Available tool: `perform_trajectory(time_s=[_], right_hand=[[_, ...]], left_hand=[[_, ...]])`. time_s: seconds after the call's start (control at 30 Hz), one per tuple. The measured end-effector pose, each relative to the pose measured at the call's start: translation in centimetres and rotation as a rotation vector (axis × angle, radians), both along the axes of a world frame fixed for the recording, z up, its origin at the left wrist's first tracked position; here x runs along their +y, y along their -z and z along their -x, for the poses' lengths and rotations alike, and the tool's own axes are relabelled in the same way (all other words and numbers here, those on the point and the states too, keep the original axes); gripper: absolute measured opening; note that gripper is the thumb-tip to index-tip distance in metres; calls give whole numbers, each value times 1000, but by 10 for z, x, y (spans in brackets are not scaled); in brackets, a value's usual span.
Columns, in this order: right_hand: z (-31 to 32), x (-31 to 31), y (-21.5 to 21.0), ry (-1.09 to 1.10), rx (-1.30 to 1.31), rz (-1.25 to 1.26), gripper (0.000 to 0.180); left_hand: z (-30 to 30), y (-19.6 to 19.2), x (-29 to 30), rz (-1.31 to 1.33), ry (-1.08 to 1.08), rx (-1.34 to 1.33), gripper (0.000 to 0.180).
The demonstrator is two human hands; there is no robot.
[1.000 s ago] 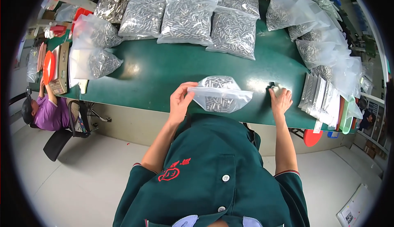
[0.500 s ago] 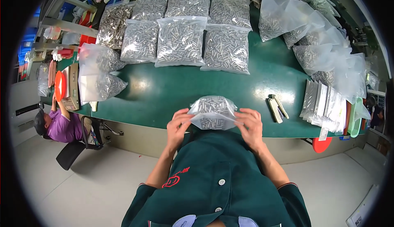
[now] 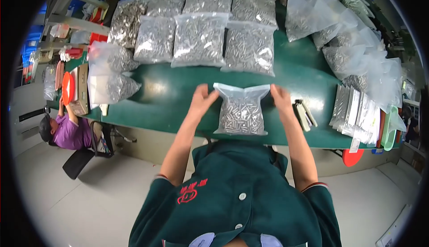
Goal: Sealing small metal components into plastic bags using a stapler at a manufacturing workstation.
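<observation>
A clear plastic bag (image 3: 242, 115) filled with small metal cylinders lies on the green tabletop right in front of me, its flat upper edge turned away from me. Beside that edge's left corner is my left hand (image 3: 203, 99), thumb and fingers parted with a small gap to the bag. My right hand (image 3: 280, 98) is at the right corner, touching or nearly touching it; blur hides whether its fingers grip the plastic. Just right of my right forearm lies a tool with pale handles (image 3: 304, 114), which looks like pliers.
Several full bags of metal pieces (image 3: 199, 39) stand in rows at the back. More half-filled bags (image 3: 114, 88) lie left and along the right (image 3: 348, 59). A stack of flat packets (image 3: 355, 113) is at the right. A co-worker in purple (image 3: 71, 130) sits at the left end.
The bag has turned from folded in my hands near my body to lying flat on the table. Both hands have moved forward to its far corners.
</observation>
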State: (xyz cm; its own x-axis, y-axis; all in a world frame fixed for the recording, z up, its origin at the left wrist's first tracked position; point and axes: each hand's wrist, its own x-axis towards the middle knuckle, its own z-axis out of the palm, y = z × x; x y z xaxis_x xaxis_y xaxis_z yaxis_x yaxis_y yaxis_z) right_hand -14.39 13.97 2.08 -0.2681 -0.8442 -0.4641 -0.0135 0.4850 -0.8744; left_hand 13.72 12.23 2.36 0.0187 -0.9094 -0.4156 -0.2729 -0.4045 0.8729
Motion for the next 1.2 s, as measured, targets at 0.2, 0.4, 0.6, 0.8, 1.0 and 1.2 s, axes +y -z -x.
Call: perform_trajectory(time_s=[0.2,0.4,0.6,0.8,1.0,1.2], right_hand=[[-38,28,9,-302,-137,-129,53],[-32,14,3,-151,-431,-372,49],[-51,46,11,66,-48,-131,50],[-51,54,-12,-61,443,110,52],[-39,58,10,-10,274,-187,70],[-34,77,38,-108,183,-278,76]], left_hand=[[42,-15,24,-357,432,-447,92],[42,2,18,-445,347,-5,86],[47,-6,44,-198,271,-269,77],[46,-2,55,19,206,-207,65],[52,7,44,-194,181,-424,67],[57,-4,32,-341,264,-283,74]])
